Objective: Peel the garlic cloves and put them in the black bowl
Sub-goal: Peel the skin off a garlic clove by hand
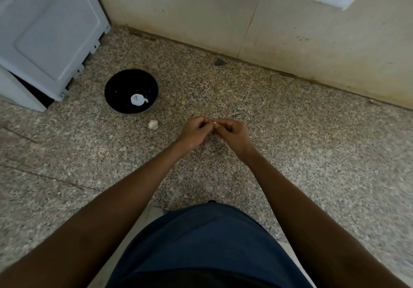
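Head view: a garlic clove [215, 123] sits pinched between the fingertips of the left hand [194, 131] and the right hand [232, 132], both grips curled closed on it above the speckled desk [279, 131], well right of the black bowl [111, 86], which holds pale peeled pieces [136, 99] (how many is hard to say). To peel it well, I judge one grip should hold the clove steady while the other's nail lifts the papery skin from one end and strips it away over the desk, not over the bowl. Another unpeeled piece of garlic [153, 124] lies just beside the bowl, so more work likely remains.
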